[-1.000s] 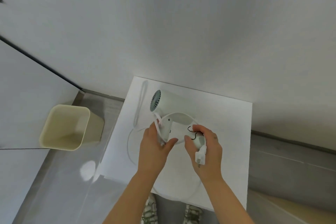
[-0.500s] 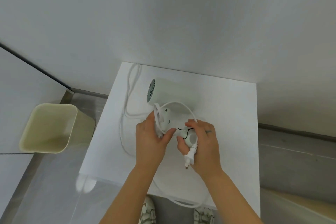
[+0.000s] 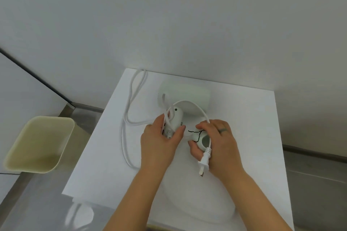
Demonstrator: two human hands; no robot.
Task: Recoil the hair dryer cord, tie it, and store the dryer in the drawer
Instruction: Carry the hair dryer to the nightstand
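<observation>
Dryer point(image 3: 185, 95) pale white, laid at 12 o'clock of both hands, handle point(image 3: 177, 119) gripped by left hand point(image 3: 159, 142), cord point(image 3: 201, 112) gripped by right hand point(image 3: 220, 144).

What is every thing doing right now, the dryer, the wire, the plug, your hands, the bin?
left hand, grips the dryer handle and cord loops
right hand, holds the cord near the plug
hair dryer, lying on the white table
cord, partly looped, the rest loose on the table
plug, unplugged, hanging below the right hand
bin, upright, open on top
</observation>
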